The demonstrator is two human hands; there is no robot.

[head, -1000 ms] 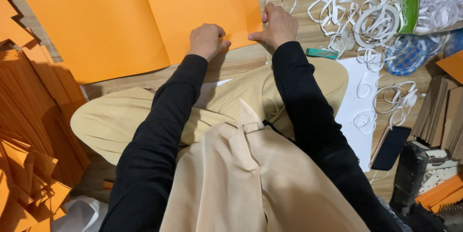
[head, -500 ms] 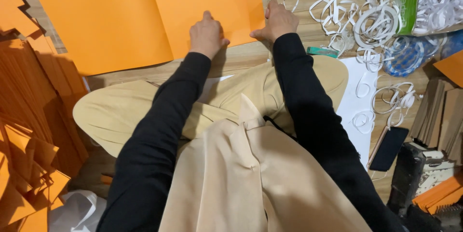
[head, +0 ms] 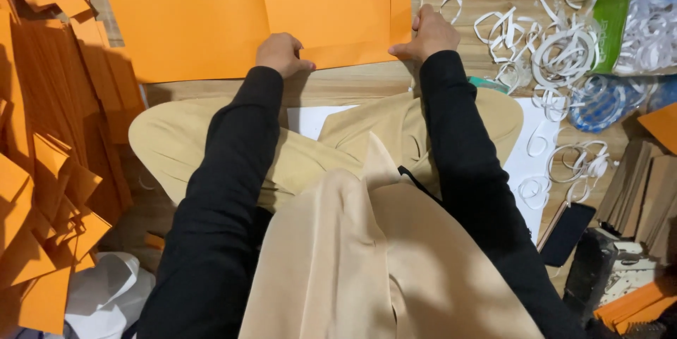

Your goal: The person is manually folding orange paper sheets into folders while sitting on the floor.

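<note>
My large flat orange paper sheet [head: 211, 8] runs past the top edge. My left hand [head: 282, 53] and right hand [head: 429, 32] cover its near edge, fingertips hidden. The stack of orange folded paper pieces [head: 42, 191] is cropped at left.

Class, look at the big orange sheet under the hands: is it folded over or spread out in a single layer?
Folded: the orange sheet shows a flap edge overlapping it, pressed by the left hand and right hand.

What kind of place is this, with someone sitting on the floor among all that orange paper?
Probably a small home or workshop floor used for paper craft or packaging work: large orange sheets under both hands, stacks of cut orange pieces, and a heap of white paper strips.
</note>
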